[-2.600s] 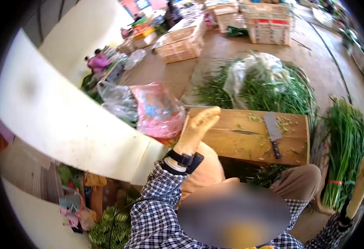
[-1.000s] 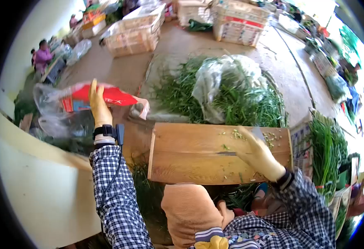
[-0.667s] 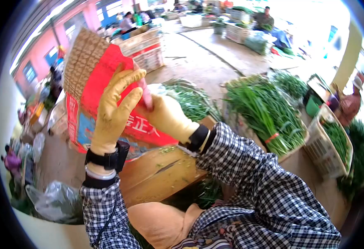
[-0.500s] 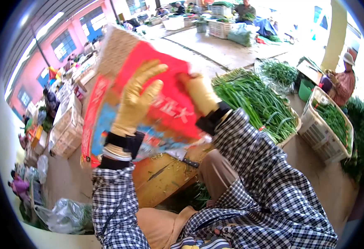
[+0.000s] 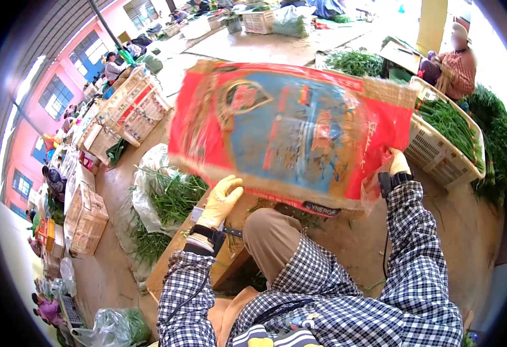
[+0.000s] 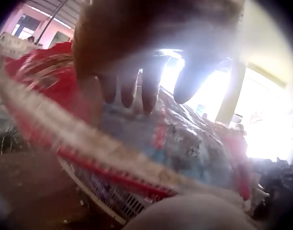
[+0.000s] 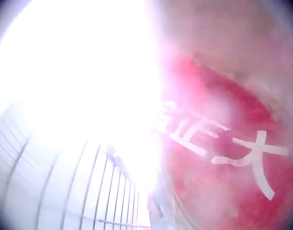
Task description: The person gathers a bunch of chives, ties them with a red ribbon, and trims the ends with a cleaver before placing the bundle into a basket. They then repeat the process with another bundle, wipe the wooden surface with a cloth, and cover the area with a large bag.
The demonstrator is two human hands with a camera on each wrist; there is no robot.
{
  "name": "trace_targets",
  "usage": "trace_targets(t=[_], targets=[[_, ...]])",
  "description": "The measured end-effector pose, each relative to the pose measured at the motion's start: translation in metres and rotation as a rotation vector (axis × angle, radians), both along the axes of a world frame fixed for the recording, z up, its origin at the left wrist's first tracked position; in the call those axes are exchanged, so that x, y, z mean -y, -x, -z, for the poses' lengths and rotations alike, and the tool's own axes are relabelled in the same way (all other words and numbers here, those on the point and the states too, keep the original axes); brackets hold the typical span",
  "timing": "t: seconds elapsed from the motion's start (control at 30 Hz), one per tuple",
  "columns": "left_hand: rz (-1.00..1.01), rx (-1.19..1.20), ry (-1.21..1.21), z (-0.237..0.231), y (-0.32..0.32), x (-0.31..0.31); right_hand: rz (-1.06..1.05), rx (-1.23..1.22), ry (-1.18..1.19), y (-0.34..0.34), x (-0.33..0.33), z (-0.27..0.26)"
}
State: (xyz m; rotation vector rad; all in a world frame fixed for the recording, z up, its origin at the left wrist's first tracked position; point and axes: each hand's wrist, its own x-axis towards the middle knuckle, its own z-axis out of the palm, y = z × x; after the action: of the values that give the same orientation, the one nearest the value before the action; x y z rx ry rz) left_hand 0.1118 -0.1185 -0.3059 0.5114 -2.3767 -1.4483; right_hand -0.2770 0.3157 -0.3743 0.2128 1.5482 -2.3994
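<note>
A red, blue and brown printed sack point(image 5: 300, 133) is spread wide in the air in front of me. My gloved right hand point(image 5: 400, 162) grips its lower right edge. By the lower left edge, my gloved left hand point(image 5: 222, 202) has its fingers extended. In the left wrist view, the spread fingers point(image 6: 149, 93) overlap the sack point(image 6: 185, 139). White lettering on the sack's red part point(image 7: 232, 191) fills the right of the right wrist view, where glare hides much else. Below lies a wooden board point(image 5: 169, 269), with a black knife handle point(image 5: 233, 232) beside the left wrist.
A white crate point(image 5: 438, 147) of green stalks stands at the right, near a seated person point(image 5: 456, 69). Greens under clear plastic point(image 5: 155, 185) lie beyond the board. Large crates point(image 5: 85, 220) stand at the left, and my bent knee point(image 5: 274, 234) is beneath the sack.
The sack came up from the left, then swung right and spread out flat. My right hand moved right with its edge; the left hand dropped to its lower side. The view turned right.
</note>
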Motion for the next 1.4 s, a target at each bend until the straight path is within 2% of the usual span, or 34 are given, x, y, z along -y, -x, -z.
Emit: trace_targets(t=[0.03,0.17,0.23,0.27,0.3,0.4,0.43,0.5,0.53,0.57,0.63,0.67,0.7,0.77,0.83,0.87,0.93,0.97,1.0,1.03,1.07,1.1,1.13,1.17,1.23,1.3,1.37,1.4], targets=[[-0.023,0.007,-0.173,0.015,-0.003,0.005,0.006,0.008,-0.005,-0.007,-0.008,0.004],[-0.087,0.03,-0.097,0.037,-0.027,0.009,0.055,0.345,-0.172,-0.031,-0.032,0.0],[-0.17,0.006,-0.198,0.052,-0.05,0.008,0.121,0.296,0.15,-0.007,-0.043,0.057],[-0.168,0.069,0.07,0.053,-0.065,0.007,0.104,0.259,0.132,0.003,-0.055,0.076],[-0.18,0.057,0.064,0.06,-0.081,0.004,0.089,0.283,0.11,0.01,-0.066,0.092],[-0.3,0.183,-0.033,0.098,-0.138,-0.007,0.086,0.073,-0.25,-0.024,-0.077,0.071],[-0.336,0.225,-0.048,0.111,-0.156,-0.012,0.071,0.047,-0.369,-0.004,-0.101,0.106],[-0.432,0.27,-0.182,0.137,-0.185,-0.027,-0.001,0.008,-0.397,-0.033,-0.103,0.074],[-0.432,0.286,-0.151,0.15,-0.196,-0.029,-0.093,0.049,-0.341,-0.039,-0.107,0.068],[-0.441,0.307,-0.122,0.158,-0.211,-0.038,-0.131,0.061,-0.412,-0.032,-0.118,0.08],[-0.516,0.342,-0.326,0.125,-0.22,-0.066,-0.267,-0.427,-0.904,-0.056,-0.143,0.038],[-0.501,0.346,-0.259,0.13,-0.235,-0.068,-0.152,0.108,-0.593,-0.035,-0.163,0.026],[-0.486,0.35,-0.194,0.135,-0.249,-0.07,-0.199,0.086,-0.595,-0.011,-0.177,0.02],[-0.427,0.307,-0.08,0.121,-0.274,-0.069,0.234,-0.976,-0.874,0.033,-0.191,0.0],[-0.474,0.3,-0.043,0.098,-0.291,-0.062,0.028,-0.97,-0.998,-0.134,-0.024,-0.168],[-0.468,0.286,0.162,0.096,-0.298,-0.054,-0.143,-1.019,-0.792,-0.175,0.027,-0.175],[-0.547,0.173,0.095,0.085,-0.296,-0.054,-0.517,-0.984,-0.358,-0.259,0.13,-0.188],[-0.616,0.076,0.02,0.08,-0.294,-0.055,-0.719,-1.144,-0.923,-0.298,0.187,-0.207],[-0.639,-0.003,0.013,0.081,-0.292,-0.064,-0.935,-1.111,-0.768,-0.311,0.229,-0.16],[-0.646,-0.069,-0.052,0.08,-0.287,-0.077,-0.974,-1.409,-0.564,-0.34,0.274,-0.115],[-0.62,-0.049,0.017,0.086,-0.287,-0.091,-1.086,-1.366,-0.822,-0.368,0.306,-0.09],[-0.591,-0.034,0.089,0.094,-0.287,-0.106,-1.225,-1.366,-1.048,-0.379,0.339,-0.04],[-0.559,-0.03,0.061,0.099,-0.287,-0.121,-1.21,-1.4,-1.092,-0.382,0.358,0.022],[-0.53,-0.02,0.035,0.102,-0.291,-0.135,-1.253,-1.349,-1.272,-0.391,0.363,0.039],[-0.493,0.009,-0.04,0.099,-0.301,-0.148,-1.077,-1.42,-1.52,-0.406,0.373,0.083],[-0.564,-0.018,-0.218,0.097,-0.309,-0.149,-1.142,-1.302,-1.452,-0.405,0.387,0.106],[-0.632,-0.073,-0.373,0.1,-0.315,-0.14,-1.246,-1.186,-1.44,-0.408,0.392,0.094],[-0.644,-0.061,-0.393,0.1,-0.316,-0.137,-1.269,-1.176,-1.325,-0.406,0.391,0.083]])
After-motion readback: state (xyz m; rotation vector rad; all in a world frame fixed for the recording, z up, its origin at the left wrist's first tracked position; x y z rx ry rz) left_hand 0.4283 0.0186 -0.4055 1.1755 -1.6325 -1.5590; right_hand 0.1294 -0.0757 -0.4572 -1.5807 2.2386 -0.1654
